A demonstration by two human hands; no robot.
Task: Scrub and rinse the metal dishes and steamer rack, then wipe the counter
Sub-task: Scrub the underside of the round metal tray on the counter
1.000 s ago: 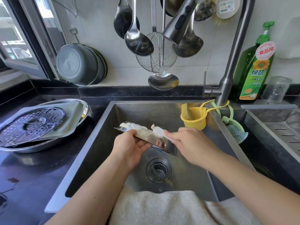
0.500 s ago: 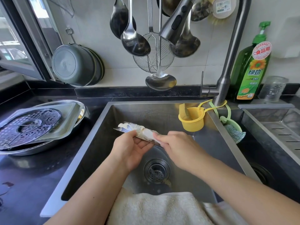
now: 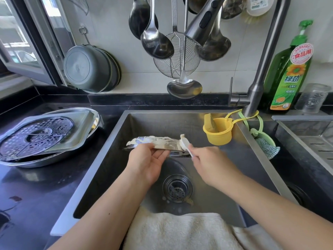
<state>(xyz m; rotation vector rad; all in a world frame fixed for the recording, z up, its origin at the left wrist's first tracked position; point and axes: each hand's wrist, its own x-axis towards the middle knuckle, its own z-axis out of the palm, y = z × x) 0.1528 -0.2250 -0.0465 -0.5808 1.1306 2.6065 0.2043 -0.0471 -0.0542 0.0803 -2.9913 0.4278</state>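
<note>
Soapy metal dish [image 3: 166, 144] — tilted over sink [image 3: 207, 121]

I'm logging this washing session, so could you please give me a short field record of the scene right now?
left hand: grips the soapy metal dish over the sink
right hand: pinches a white scrub pad at the dish's right end
steamer rack: lies on stacked trays on the left counter
faucet head: no water visible
towel: draped over the sink's front edge

The right hand [image 3: 209, 160] is blurring at centre frame, its fingers hiding the cloth [image 3: 185, 144]; the left hand [image 3: 146, 162] is covering the metal dish [image 3: 167, 144] there.
</note>
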